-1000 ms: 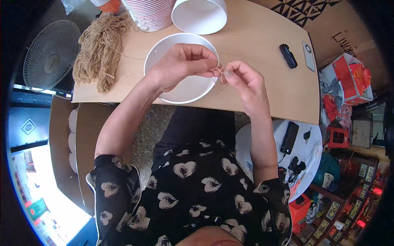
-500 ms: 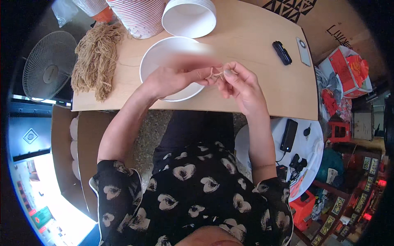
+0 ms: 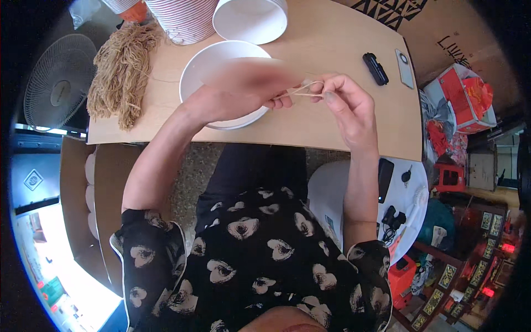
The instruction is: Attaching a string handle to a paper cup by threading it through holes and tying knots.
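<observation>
My left hand [image 3: 229, 99] is over the white bowl [image 3: 238, 123] on the table, its fingers pinched on one end of a thin tan string [image 3: 301, 93]. Part of that hand is blurred. To its right, my right hand [image 3: 351, 105] pinches the other end between thumb and fingers. Between the two hands the string spans a short gap as a narrow loop. A thick bundle of tan string [image 3: 123, 77] lies at the table's left edge.
Behind the bowl stand another white bowl [image 3: 250, 22] and a tall stack of bowls [image 3: 182, 19]. A black case [image 3: 375, 68] and a pale phone-like slab [image 3: 405, 68] lie at the right. A fan [image 3: 60, 83] stands left of the wooden table [image 3: 315, 33].
My right hand has moved right, away from the left, and the string between them is drawn out into a loop. The whole view has shifted slightly.
</observation>
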The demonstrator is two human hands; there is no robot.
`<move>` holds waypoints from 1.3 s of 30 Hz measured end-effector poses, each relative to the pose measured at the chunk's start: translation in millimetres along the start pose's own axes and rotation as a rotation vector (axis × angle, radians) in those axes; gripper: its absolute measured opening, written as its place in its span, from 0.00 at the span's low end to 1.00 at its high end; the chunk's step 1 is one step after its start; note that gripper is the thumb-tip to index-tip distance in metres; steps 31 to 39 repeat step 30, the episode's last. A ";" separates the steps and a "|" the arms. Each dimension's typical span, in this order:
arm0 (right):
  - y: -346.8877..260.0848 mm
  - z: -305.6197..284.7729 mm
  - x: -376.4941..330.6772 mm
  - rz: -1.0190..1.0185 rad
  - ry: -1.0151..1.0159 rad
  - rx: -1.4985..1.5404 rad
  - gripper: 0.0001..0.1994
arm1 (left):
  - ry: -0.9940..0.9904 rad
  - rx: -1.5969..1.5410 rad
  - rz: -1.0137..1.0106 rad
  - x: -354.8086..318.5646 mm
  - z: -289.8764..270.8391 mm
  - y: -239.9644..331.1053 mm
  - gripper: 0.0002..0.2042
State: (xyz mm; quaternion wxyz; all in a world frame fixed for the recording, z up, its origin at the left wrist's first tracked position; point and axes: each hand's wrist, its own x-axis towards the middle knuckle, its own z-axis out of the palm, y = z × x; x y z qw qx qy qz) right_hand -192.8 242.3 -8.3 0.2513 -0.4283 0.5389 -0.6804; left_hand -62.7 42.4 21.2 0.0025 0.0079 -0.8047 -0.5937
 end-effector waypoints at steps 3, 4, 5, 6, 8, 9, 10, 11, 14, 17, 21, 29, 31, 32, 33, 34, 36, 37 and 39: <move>-3.0 -7.6 -1.8 -0.052 -0.051 -0.120 0.03 | -0.041 -0.023 0.014 3.7 -0.5 -2.9 0.14; -2.7 -6.7 -1.9 -0.049 -0.050 -0.162 0.03 | -0.056 -0.014 0.029 3.0 -1.1 -4.1 0.14; -2.4 -5.9 -2.0 -0.047 -0.049 -0.204 0.02 | -0.054 -0.015 0.028 2.5 -1.7 -3.9 0.14; -1.9 -5.3 -1.7 -0.047 -0.051 -0.204 0.02 | -0.066 -0.010 0.010 1.8 -2.8 -2.4 0.14; -3.2 -7.0 -2.9 -0.067 -0.076 -0.220 0.02 | -0.087 -0.011 0.001 5.0 -1.0 1.0 0.14; -4.2 -6.1 -2.8 -0.066 -0.073 -0.225 0.02 | -0.083 -0.061 0.006 8.0 1.8 3.7 0.14; -5.1 -3.0 -1.2 -0.112 -0.055 -0.228 0.03 | -0.072 -0.109 0.006 9.3 3.8 6.9 0.15; -5.9 -0.6 0.2 -0.158 -0.037 -0.231 0.03 | -0.070 -0.109 0.008 10.2 5.0 9.8 0.15; -9.2 2.3 -0.7 -0.162 0.000 -0.248 0.04 | -0.123 -0.203 -0.060 14.0 6.0 10.5 0.14; -6.9 3.3 -1.2 -0.190 0.031 -0.275 0.04 | -0.151 -0.247 -0.076 17.1 8.1 -4.9 0.13; 12.4 9.8 -1.7 -0.226 0.052 -0.401 0.05 | -0.064 -0.174 -0.041 5.8 5.4 -3.6 0.10; 34.8 47.7 14.5 -0.188 0.001 -0.326 0.08 | 0.091 -0.009 -0.068 -12.2 -38.6 -5.6 0.09; 34.7 51.4 18.6 -0.248 0.082 -0.328 0.09 | 0.093 -0.005 -0.067 -13.0 -43.1 -5.1 0.09; 34.7 51.4 18.6 -0.248 0.082 -0.328 0.09 | 0.093 -0.005 -0.067 -13.0 -43.1 -5.1 0.09; 34.7 51.4 18.6 -0.248 0.082 -0.328 0.09 | 0.093 -0.005 -0.067 -13.0 -43.1 -5.1 0.09; 34.7 51.4 18.6 -0.248 0.082 -0.328 0.09 | 0.093 -0.005 -0.067 -13.0 -43.1 -5.1 0.09; 34.7 51.4 18.6 -0.248 0.082 -0.328 0.09 | 0.093 -0.005 -0.067 -13.0 -43.1 -5.1 0.09; 34.7 51.4 18.6 -0.248 0.082 -0.328 0.09 | 0.093 -0.005 -0.067 -13.0 -43.1 -5.1 0.09; 34.7 51.4 18.6 -0.248 0.082 -0.328 0.09 | 0.093 -0.005 -0.067 -13.0 -43.1 -5.1 0.09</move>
